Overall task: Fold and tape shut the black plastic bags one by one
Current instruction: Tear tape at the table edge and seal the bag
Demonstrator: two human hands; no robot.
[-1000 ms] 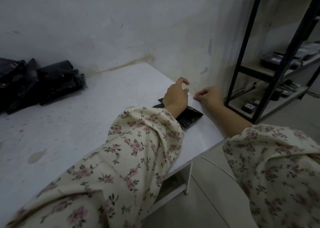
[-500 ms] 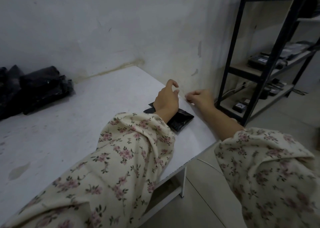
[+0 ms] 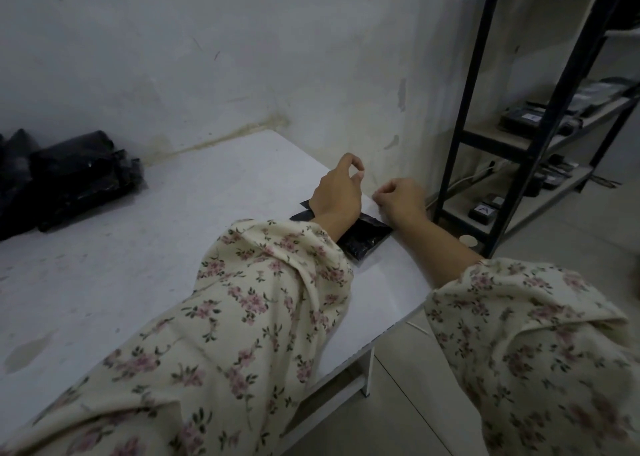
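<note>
A small flat black plastic bag (image 3: 364, 242) lies near the right edge of the white table (image 3: 173, 247), partly under my left wrist. My left hand (image 3: 337, 194) hovers over its far end, with thumb and index finger curled into a pinch. My right hand (image 3: 398, 199) sits just to the right, close to the wall, its fingertips pinched together. A faint pale strip of clear tape (image 3: 367, 192) seems to run between the two pinches; it is hard to make out. A pile of larger black bags (image 3: 69, 182) rests at the far left against the wall.
A black metal shelf rack (image 3: 485, 109) holding boxes and small devices stands right of the table. The wall runs close behind my hands. The table's right edge drops to a tiled floor (image 3: 415, 403). A small white cup (image 3: 468, 241) sits by the rack's foot.
My left thumb and index finger have closed into a tighter pinch. Both hands stay over the small bag's far end. The view has shifted slightly.
</note>
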